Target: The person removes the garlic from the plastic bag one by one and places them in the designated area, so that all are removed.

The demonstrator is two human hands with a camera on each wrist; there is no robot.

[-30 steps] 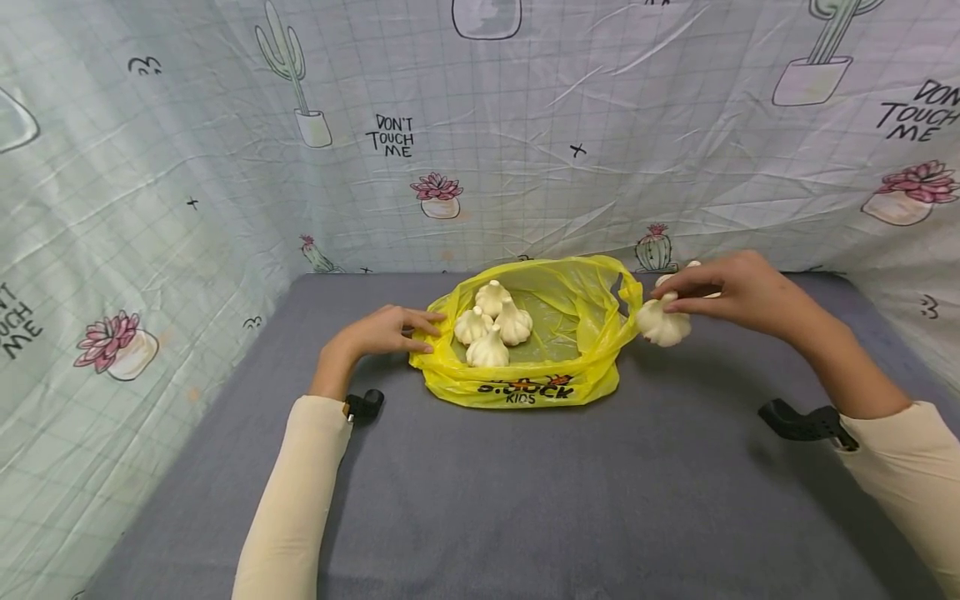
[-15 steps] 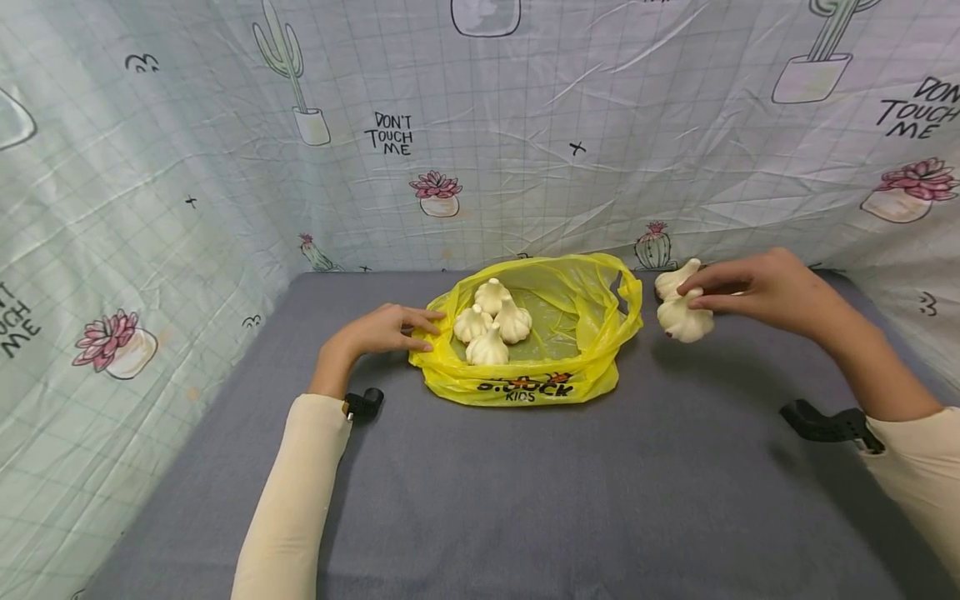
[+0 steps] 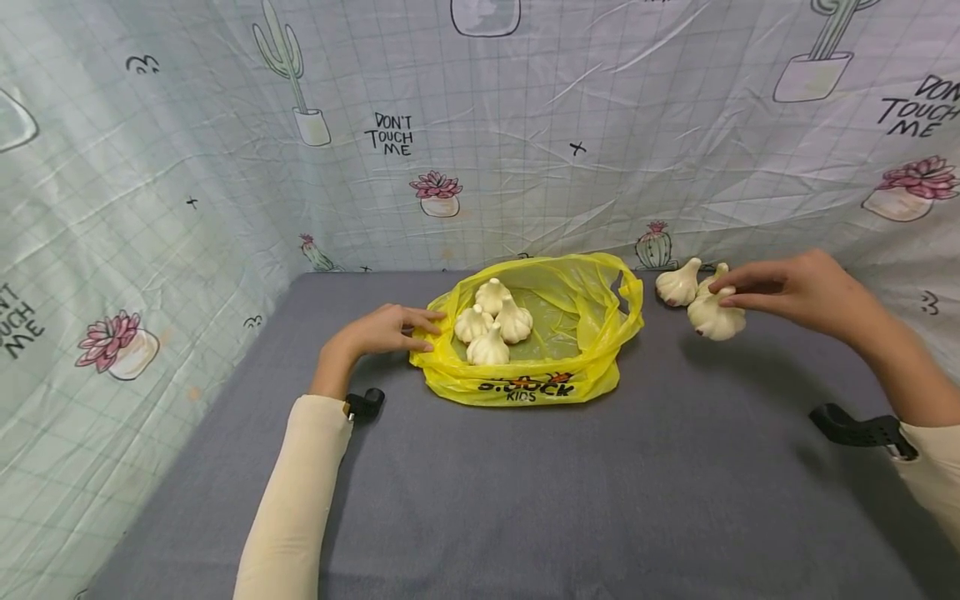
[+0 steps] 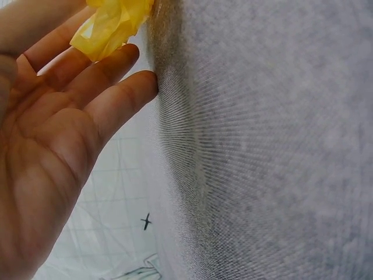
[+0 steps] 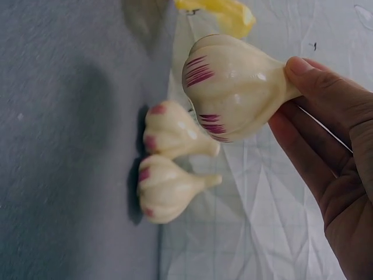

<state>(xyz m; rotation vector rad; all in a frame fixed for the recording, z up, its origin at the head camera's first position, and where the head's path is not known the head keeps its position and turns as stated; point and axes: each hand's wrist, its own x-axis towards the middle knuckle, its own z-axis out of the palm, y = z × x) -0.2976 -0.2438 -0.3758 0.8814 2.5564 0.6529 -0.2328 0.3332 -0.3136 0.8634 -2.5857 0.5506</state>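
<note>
A yellow plastic bag (image 3: 525,385) stands with its mouth wide on the grey table, several garlic bulbs (image 3: 488,345) grouped in its left part. At the bag's left rim, my left hand (image 3: 378,330) pinches the plastic between thumb and fingers; the left wrist view has a crumpled bit of the bag (image 4: 113,26) there. Right of the bag, my right hand (image 3: 798,287) holds a garlic bulb (image 3: 715,317) by its stem, above the table. Two more garlic bulbs (image 5: 169,189) rest on the table just behind it, one partly covered in the head view.
Grey cloth covers the table (image 3: 510,500). A pale curtain (image 3: 510,150) printed with cacti hangs along the back and sides. Black wrist mounts (image 3: 862,429) sit on both forearms. The bag's loop handle (image 3: 632,296) stands up on its right side.
My right hand has carried the garlic bulb rightward, away from the bag's right edge, uncovering the bulbs behind it. The left hand and the bag look the same.
</note>
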